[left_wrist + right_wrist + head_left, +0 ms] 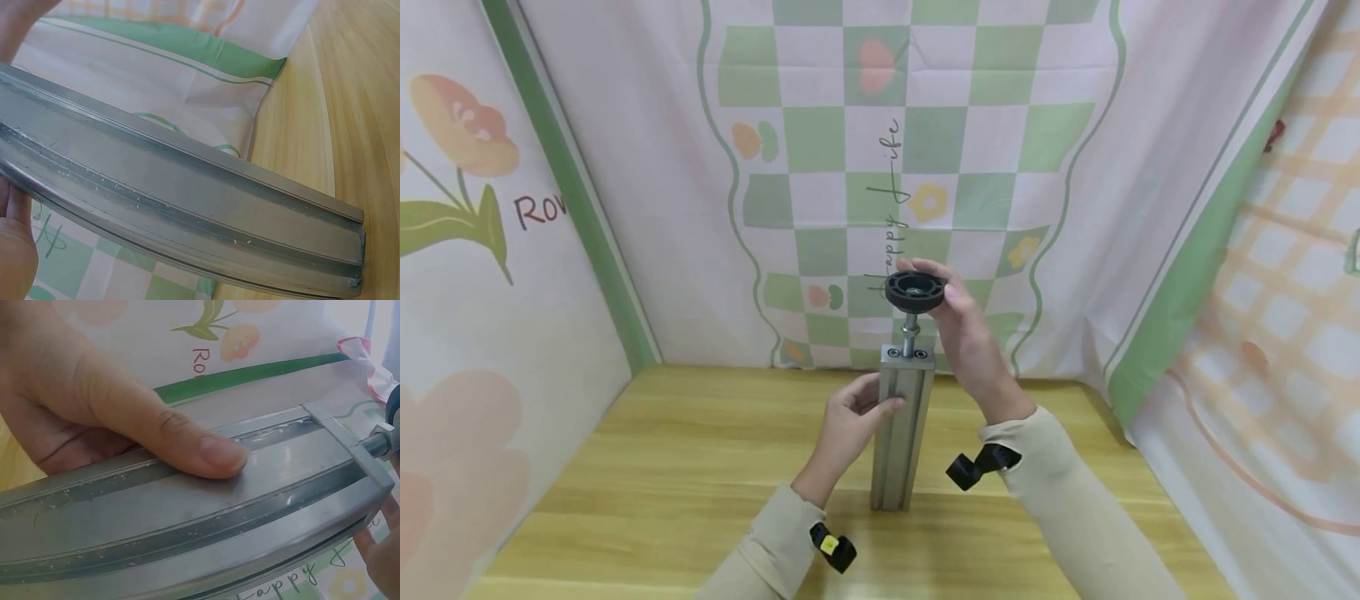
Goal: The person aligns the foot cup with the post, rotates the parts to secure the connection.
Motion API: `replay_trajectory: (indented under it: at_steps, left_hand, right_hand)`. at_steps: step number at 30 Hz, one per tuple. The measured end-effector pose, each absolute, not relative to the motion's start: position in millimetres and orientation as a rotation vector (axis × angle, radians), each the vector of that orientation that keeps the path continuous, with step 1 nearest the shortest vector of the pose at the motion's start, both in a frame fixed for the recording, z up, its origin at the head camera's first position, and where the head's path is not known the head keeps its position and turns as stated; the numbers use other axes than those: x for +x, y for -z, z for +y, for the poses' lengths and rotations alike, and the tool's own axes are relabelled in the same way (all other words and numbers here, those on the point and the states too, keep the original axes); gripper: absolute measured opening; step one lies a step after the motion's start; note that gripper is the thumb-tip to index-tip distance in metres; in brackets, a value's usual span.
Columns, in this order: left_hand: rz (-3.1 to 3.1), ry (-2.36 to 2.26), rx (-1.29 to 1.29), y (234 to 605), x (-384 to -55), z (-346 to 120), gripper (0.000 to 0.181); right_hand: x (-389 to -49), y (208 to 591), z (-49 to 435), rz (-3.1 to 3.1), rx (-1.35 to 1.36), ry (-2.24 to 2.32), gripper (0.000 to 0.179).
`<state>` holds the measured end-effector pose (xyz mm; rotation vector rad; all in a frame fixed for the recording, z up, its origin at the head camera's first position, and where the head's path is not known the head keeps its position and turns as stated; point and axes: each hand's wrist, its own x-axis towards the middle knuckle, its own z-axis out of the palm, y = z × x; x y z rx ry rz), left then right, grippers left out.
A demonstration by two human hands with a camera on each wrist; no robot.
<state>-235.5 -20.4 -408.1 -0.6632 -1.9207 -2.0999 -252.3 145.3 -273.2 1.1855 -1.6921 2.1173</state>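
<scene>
Two pale sleeves point(1063, 500) lie closest to the head camera, and beyond them I have both hands occupied: the left hand point(850, 421) grips the upper part of an aluminium profile point(895, 454), thumb in front, while the right hand point(970, 342) holds the rim of a black foot point(915, 292) above it. Between the hands, the profile stands upright over the desk point(700, 467); I can't tell whether its lower end touches. As I judge it, the fitting is well along: the end plate point(907, 364) has two screws point(893, 352) in, and the foot's threaded stem point(909, 345) sits in it. The nut point(381, 437) stands apart from the plate, so some turning may be left, though I can't see how deep the thread goes. For moving, I have room outside either hand; the desk's back edge lies beyond both, near a checked cloth point(940, 150), and more cloth hangs to each side
</scene>
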Motion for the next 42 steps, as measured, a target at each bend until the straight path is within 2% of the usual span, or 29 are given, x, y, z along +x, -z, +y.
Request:
replay_trajectory:
  at_steps: [6, 15, 21, 25, 29, 35, 37, 42]
  left_hand:
    - [-1.93, 2.092, -0.642, 407, -235, -20, 0.034]
    - [-1.938, 2.084, -0.637, 407, -234, -19, 0.035]
    - [-1.923, 2.088, -0.658, 407, -234, -19, 0.034]
    - [-1.921, 2.09, -0.663, 407, -234, -19, 0.034]
    - [-1.92, 2.091, -0.666, 407, -234, -19, 0.034]
    - [-1.93, 2.086, -0.659, 407, -234, -19, 0.035]
    - [-1.928, 2.09, -0.653, 407, -233, -19, 0.036]
    - [-1.922, 2.098, -0.646, 407, -234, -19, 0.036]
  right_hand:
    - [-255, 277, 145, -1.648, 1.174, -2.038, 0.039]
    - [-249, 282, 148, -1.654, 1.039, -2.006, 0.02]
    - [-244, 279, 145, -1.68, 0.932, -1.918, 0.018]
    - [-241, 274, 141, -1.71, 0.868, -1.72, 0.022]
    - [-239, 272, 137, -1.731, 0.815, -1.556, 0.036]
    - [-237, 274, 136, -1.842, 0.83, -1.382, 0.083]
    - [-238, 273, 137, -1.871, 0.874, -1.467, 0.083]
    - [-246, 270, 142, -1.857, 1.021, -1.859, 0.063]
